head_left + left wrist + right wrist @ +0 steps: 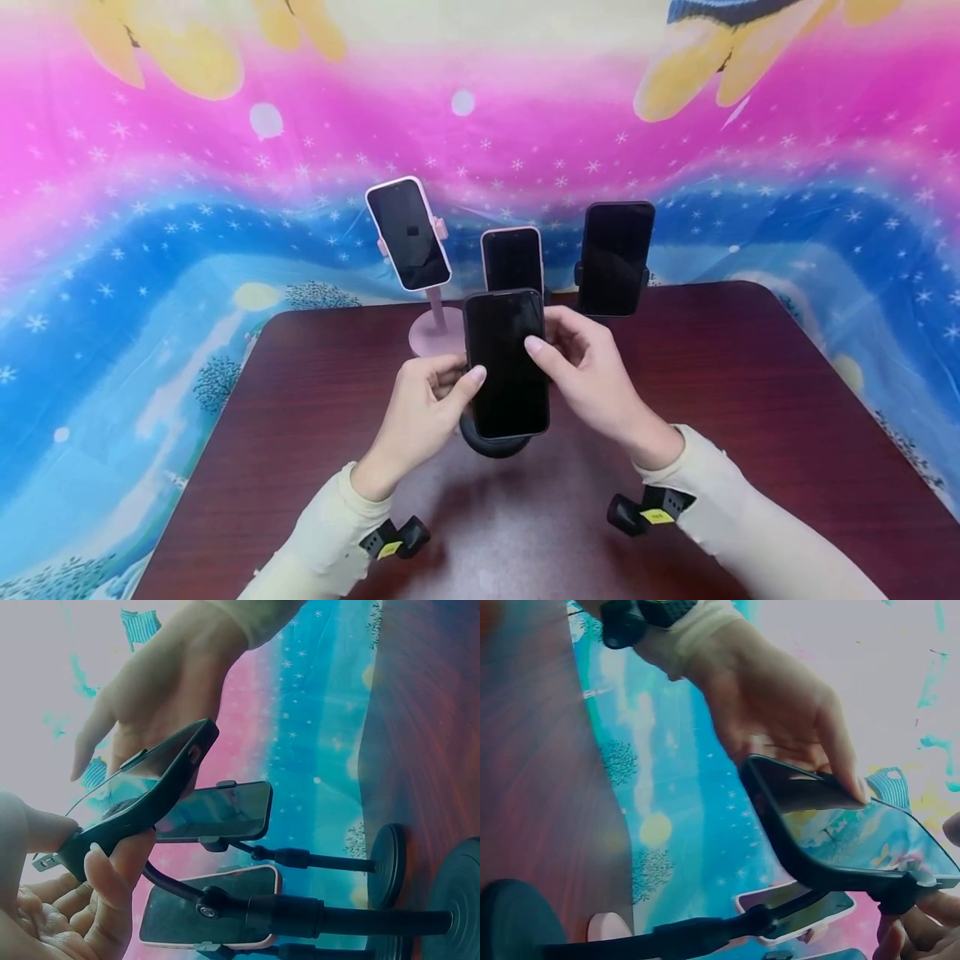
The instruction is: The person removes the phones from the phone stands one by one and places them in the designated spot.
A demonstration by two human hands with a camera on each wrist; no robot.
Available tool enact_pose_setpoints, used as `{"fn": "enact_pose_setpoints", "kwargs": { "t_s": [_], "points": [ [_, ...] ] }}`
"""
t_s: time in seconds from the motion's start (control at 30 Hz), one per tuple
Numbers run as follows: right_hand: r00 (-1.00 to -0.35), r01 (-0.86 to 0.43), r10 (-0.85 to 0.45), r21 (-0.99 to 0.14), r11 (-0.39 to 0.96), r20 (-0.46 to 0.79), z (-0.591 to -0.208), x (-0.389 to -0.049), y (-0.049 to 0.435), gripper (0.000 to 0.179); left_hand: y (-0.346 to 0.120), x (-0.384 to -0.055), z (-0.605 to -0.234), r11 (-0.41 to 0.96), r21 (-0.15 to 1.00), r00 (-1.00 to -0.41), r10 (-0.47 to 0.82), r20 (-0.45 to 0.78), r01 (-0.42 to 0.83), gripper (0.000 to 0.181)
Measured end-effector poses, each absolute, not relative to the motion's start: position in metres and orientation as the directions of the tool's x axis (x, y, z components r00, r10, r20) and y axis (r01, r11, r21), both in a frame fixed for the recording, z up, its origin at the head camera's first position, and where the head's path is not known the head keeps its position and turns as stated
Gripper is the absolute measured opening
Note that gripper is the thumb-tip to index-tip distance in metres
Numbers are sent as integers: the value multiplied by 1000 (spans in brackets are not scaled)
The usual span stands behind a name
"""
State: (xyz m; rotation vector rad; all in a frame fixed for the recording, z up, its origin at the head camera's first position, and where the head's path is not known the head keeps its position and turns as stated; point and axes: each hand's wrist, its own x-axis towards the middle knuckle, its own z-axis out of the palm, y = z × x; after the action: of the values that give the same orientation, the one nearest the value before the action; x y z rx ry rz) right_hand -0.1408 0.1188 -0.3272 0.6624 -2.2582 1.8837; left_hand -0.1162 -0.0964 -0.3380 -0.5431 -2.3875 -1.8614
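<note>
A black smartphone stands near-upright in a black phone stand, whose round base shows just below it. My left hand grips the phone's left edge, thumb on the front and fingers behind. On the opposite edge my right hand holds it higher up, its thumb over the screen. In the left wrist view the stand's pole and bent arm run to the back of the phone. A black clamp sits at the phone's edge beside my right fingers in the right wrist view.
Behind are a white-edged phone on a pink stand, a pink-edged phone partly hidden, and a black phone in a black clamp. All stand on a dark red wooden table before a patterned cloth.
</note>
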Motion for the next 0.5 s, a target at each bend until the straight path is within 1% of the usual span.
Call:
{"fn": "enact_pose_setpoints", "kwargs": {
  "t_s": [0.17, 0.33, 0.5],
  "points": [
    [-895, -382, -281, -920, 84, 346, -317, -151, 112, 25, -96, -117, -339, 216, 927, -938, 233, 257, 308, 18],
    [-884, -383, -308, -922, 53, 350, -312, -158, 106, 24, -96, -117, -339, 213, 924, -935, 236, 266, 317, 18],
    [-870, -377, -360, -925, 51, 335, -310, -163, 101, 24, -96, -117, -341, 211, 921, -932, 233, 278, 328, 19]
  ]
}}
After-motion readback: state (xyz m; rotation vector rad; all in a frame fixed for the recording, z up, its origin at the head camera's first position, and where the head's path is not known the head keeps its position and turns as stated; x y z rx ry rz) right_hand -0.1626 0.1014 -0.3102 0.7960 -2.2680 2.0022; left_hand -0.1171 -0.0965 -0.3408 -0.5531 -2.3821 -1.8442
